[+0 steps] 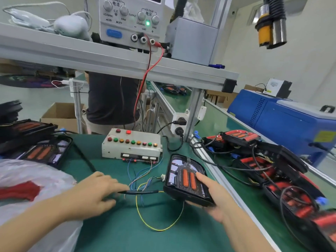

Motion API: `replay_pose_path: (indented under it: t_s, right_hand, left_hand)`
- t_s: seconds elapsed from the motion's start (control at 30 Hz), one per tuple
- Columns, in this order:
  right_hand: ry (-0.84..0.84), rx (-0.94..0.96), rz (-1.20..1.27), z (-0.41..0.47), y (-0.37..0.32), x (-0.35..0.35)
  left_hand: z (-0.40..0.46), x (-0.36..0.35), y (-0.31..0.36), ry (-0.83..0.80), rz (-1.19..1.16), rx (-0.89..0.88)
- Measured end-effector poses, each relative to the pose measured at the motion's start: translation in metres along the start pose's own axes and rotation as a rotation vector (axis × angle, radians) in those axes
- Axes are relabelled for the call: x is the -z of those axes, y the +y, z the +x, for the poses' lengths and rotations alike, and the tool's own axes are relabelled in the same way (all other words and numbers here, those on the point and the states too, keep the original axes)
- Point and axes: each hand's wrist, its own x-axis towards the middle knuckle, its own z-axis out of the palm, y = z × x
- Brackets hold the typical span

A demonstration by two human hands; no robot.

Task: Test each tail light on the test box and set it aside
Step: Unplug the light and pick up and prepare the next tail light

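Open green mat (116,231) lay near, crossed by a loose yellow wire (138,213). The test box (131,146) blocked the far middle, thin leads trailing toward the near side. Tail lights (41,151) crowded the left, a plastic bag (36,179) bulged near-left, and a tangled pile of lights (272,171) filled the right.

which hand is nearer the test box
Left. The left hand lies on the mat just in front of the test box, pinching a cable; the right hand holds a tail light farther off to the right.
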Motion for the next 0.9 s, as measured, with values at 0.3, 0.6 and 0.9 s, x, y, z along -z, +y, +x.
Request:
replay_pose_path:
  t_s: [0.3, 0.6, 0.9]
  right_hand:
    - [0.087, 0.007, -0.082, 0.027, 0.017, 0.019]
    - [0.022, 0.028, -0.226, 0.061, 0.004, 0.002]
    - [-0.015, 0.007, -0.227, 0.070, 0.002, -0.008]
  left_hand:
    - [0.069, 0.036, -0.048, 0.440, 0.000, 0.389]
    - [0.094, 0.006, -0.076, 0.222, -0.553, 0.787]
    - [0.072, -0.003, -0.071, 0.212, -0.201, 0.775]
